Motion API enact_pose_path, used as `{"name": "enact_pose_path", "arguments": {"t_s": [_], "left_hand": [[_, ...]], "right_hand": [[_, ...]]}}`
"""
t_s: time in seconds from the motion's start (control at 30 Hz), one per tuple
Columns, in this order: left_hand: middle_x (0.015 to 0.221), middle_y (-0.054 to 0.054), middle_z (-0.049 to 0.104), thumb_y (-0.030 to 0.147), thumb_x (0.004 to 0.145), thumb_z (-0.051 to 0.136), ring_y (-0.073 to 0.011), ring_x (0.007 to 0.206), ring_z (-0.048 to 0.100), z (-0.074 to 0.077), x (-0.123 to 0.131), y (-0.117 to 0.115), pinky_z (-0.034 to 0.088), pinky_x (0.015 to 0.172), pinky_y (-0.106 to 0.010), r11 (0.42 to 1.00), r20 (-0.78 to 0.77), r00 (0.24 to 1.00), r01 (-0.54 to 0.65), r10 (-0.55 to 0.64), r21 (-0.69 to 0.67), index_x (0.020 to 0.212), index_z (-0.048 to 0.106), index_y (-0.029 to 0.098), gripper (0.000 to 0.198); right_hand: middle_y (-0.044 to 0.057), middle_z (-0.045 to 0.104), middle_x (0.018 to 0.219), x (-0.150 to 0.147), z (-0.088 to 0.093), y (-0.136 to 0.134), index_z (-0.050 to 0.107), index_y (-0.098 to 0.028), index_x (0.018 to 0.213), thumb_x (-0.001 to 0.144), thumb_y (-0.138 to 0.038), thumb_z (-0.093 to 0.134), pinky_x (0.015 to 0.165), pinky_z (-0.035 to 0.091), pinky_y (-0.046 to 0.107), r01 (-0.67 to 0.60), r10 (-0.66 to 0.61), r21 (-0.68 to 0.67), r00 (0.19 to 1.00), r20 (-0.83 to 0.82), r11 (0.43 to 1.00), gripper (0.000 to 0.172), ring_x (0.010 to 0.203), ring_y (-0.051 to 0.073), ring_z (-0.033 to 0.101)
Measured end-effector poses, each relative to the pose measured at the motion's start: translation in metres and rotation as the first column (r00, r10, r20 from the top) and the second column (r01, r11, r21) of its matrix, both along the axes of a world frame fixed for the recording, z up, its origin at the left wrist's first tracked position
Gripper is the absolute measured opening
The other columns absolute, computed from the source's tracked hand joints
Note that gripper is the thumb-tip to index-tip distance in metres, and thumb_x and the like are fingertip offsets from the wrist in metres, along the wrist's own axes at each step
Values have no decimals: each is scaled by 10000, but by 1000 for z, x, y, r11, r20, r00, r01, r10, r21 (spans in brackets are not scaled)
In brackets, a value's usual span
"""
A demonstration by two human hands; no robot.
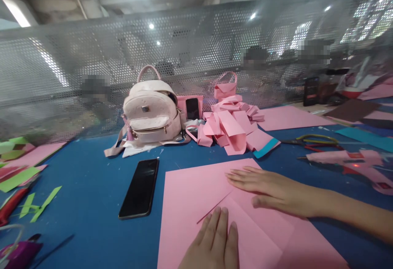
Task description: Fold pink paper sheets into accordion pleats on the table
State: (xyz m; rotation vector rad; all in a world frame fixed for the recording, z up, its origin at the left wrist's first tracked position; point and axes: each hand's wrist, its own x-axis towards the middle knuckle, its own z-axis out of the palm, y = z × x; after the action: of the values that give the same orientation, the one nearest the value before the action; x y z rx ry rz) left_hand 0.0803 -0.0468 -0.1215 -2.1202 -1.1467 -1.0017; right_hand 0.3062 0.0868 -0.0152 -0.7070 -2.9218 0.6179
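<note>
A large sheet of pink paper (181,203) lies flat on the blue table. Near its middle is a smaller pink piece or folded flap (254,236), with a thin dark line along its upper left edge; whether it is separate or part of the sheet, I cannot tell. My left hand (215,240) rests on that edge from below, fingers stretched out. My right hand (270,191) lies palm down across the upper right of the paper, fingers extended and thumb apart. Neither hand holds anything.
Left of the paper lies a black phone (140,189). Behind stand a white backpack (152,111) and a heap of folded pink paper (230,125). Scissors (313,140) and a pink glue gun (353,162) are at right. Green paper strips (46,203) lie left, before a perforated screen (193,52).
</note>
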Motion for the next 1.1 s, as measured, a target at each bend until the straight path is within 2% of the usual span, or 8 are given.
{"name": "enact_pose_path", "arguments": {"t_s": [0.2, 0.33, 0.5, 0.7, 0.87, 0.97, 1.1], "left_hand": [[1208, -147, 710, 93, 906, 402, -288, 1237, 604, -3, -1, -1, 550, 948, -394, 1000, -37, 999, 6, -7, -28, 1171, 624, 104, 346], [1232, -158, 695, 102, 902, 419, -304, 1250, 592, -1, -2, -2, 550, 950, -406, 999, -82, 996, 16, -20, -51, 1199, 606, 91, 351], [1206, -136, 712, 96, 925, 387, -279, 1222, 616, 4, -3, -2, 546, 947, -376, 999, -49, 999, 23, -25, -33, 1170, 626, 104, 342], [1202, -129, 715, 124, 965, 357, -274, 1198, 634, 6, -3, -3, 535, 958, -377, 999, -62, 998, 24, -26, -38, 1161, 633, 108, 339], [1193, -127, 719, 127, 981, 341, -263, 1178, 647, 5, -3, -3, 532, 954, -371, 999, -55, 998, 21, -23, -37, 1159, 628, 107, 339], [1186, -118, 723, 145, 997, 330, -254, 1173, 651, 7, -4, -3, 530, 959, -357, 999, -61, 998, 19, -22, -45, 1154, 631, 112, 341], [1184, -119, 724, 136, 994, 332, -255, 1173, 651, 9, -5, -3, 524, 969, -359, 999, -69, 997, 16, -19, -46, 1158, 630, 109, 341]], "right_hand": [[35, 423, 1528, 25, -11, 8, 330, -321, 1513, 993, -482, 491, 1173, 303, 546, 116, -126, 170, 991, 50, 979, 567, 1424, 268, 362], [49, 445, 1508, 32, -13, 9, 402, -276, 1489, 990, -512, 470, 1125, 400, 531, 170, -201, 288, 976, 80, 942, 556, 1387, 287, 429], [78, 510, 1456, 31, -15, 6, 495, -227, 1439, 972, -530, 488, 1068, 469, 527, 179, -218, 373, 974, 66, 911, 557, 1320, 307, 516], [105, 509, 1453, 25, -20, 0, 539, -164, 1409, 981, -481, 476, 1035, 504, 509, 154, -221, 494, 972, 81, 856, 537, 1281, 302, 561], [83, 510, 1462, 24, -26, -4, 528, -183, 1420, 1009, -404, 436, 1071, 481, 486, 136, -185, 500, 981, 50, 855, 476, 1299, 270, 549], [72, 476, 1491, 19, -28, -8, 472, -205, 1463, 1018, -388, 427, 1121, 428, 495, 92, -132, 447, 990, 59, 890, 483, 1345, 264, 499], [52, 410, 1541, 6, -26, -11, 393, -263, 1508, 1018, -400, 447, 1167, 364, 482, 89, -103, 294, 994, 33, 952, 511, 1405, 258, 417]]}}
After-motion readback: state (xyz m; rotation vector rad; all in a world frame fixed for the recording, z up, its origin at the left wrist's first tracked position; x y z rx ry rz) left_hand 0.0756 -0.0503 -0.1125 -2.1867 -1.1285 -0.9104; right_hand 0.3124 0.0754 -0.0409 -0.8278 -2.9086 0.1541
